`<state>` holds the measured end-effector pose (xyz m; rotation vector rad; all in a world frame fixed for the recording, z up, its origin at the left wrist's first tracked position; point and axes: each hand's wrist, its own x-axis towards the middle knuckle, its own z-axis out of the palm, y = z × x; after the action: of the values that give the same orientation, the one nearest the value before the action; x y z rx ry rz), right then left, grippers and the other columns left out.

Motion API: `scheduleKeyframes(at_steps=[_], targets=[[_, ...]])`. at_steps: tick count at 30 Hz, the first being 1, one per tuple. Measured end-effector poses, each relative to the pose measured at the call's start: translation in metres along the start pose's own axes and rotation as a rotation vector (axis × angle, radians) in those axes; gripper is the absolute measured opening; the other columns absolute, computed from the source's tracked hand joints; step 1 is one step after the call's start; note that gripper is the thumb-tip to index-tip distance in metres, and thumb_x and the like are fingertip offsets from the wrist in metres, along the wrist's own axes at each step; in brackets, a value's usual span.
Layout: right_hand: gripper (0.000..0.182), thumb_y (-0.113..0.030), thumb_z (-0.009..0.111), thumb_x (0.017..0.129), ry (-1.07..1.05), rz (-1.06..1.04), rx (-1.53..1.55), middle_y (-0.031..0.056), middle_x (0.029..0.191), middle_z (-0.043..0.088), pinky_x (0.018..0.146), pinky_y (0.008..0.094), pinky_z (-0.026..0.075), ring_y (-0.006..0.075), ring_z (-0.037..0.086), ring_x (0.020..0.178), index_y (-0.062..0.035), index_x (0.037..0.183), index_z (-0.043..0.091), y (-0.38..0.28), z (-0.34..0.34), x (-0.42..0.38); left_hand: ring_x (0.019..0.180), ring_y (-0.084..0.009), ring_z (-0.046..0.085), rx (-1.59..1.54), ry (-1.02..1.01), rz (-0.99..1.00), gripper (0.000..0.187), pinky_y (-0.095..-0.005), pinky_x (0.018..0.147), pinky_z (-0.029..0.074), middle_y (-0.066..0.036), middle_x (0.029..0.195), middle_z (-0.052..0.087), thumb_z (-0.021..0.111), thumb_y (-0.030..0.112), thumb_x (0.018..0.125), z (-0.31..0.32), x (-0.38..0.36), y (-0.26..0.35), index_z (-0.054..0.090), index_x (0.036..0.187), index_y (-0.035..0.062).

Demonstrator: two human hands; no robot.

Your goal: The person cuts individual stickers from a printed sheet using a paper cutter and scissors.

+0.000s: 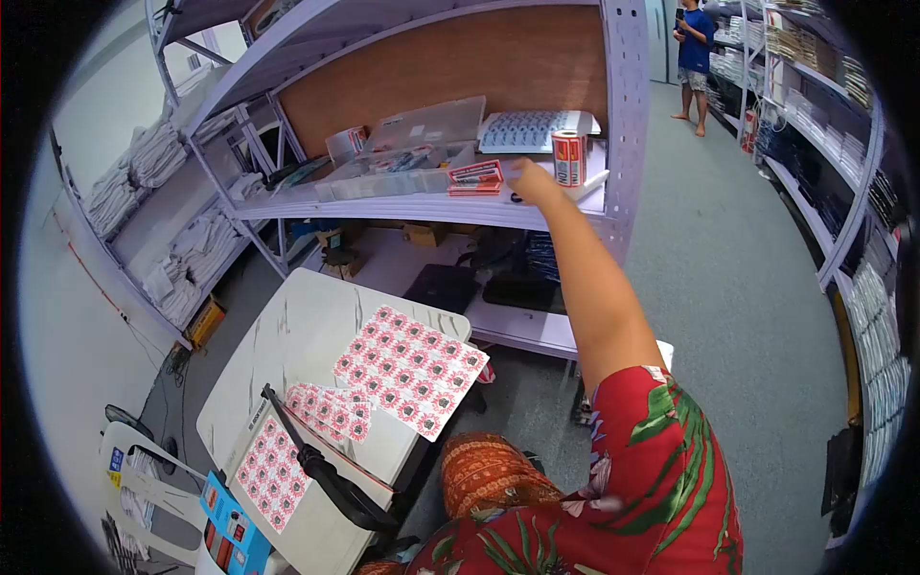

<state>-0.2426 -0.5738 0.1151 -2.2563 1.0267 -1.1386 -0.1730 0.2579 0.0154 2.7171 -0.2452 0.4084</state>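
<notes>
My right hand [535,182] reaches onto the purple shelf [402,206], beside a small stack of red-and-white labels [476,178]. A dark loop shows just under its fingers; whether the hand grips it is too small to tell. Right of the hand stands a roll of red labels [569,158]. A clear plastic box [383,174] with small items lies to the left. On the marble-patterned table [316,297] are sheets of pink-patterned stickers [412,369] and a paper cutter with a black arm [331,479]. My left hand is out of view.
A lower shelf [522,331] holds dark items. A white chair [158,489] and a blue box [233,527] are at the lower left. Racks of packed goods [824,144] line the right aisle, where another person [695,48] stands far back.
</notes>
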Motion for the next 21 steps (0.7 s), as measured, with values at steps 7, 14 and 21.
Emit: scheduleKeyframes(at_steps=[7, 14, 21], targets=[[0.036, -0.020, 0.051, 0.080, -0.978, -0.262, 0.534, 0.0049, 0.091, 0.054, 0.075, 0.0278, 0.042, 0.0147, 0.052, 0.084, -0.0092, 0.114, 0.046, -0.103, -0.023, -0.228, 0.105, -0.0315, 0.045, 0.007, 0.070, 0.531, 0.033, -0.0360, 0.091, 0.034, -0.019, 0.114, 0.047, 0.048, 0.017, 0.081, 0.070, 0.082, 0.054, 0.049, 0.108, -0.0015], [0.049, -0.022, 0.050, 0.084, -1.356, -0.263, 1.132, 0.0051, 0.104, 0.043, 0.074, 0.0231, 0.039, 0.0109, 0.046, 0.084, -0.0077, 0.127, 0.031, -0.154, -0.011, -0.371, 0.109, -0.0371, 0.039, -0.161, -0.202, 0.533, 0.035, -0.0402, 0.092, 0.031, -0.023, 0.116, 0.042, 0.052, 0.012, 0.076, 0.093, 0.100, 0.096, 0.050, 0.108, -0.0037], [0.035, -0.019, 0.046, 0.086, -1.302, -0.223, 1.191, 0.0068, 0.097, 0.048, 0.072, 0.0258, 0.042, 0.0110, 0.050, 0.080, 0.0001, 0.115, 0.041, -0.199, -0.008, -0.394, 0.109, -0.0362, 0.040, -0.171, -0.094, 0.553, 0.034, -0.0410, 0.091, 0.031, -0.023, 0.117, 0.042, 0.052, 0.013, 0.076, 0.099, 0.092, 0.098, 0.051, 0.107, -0.0019]])
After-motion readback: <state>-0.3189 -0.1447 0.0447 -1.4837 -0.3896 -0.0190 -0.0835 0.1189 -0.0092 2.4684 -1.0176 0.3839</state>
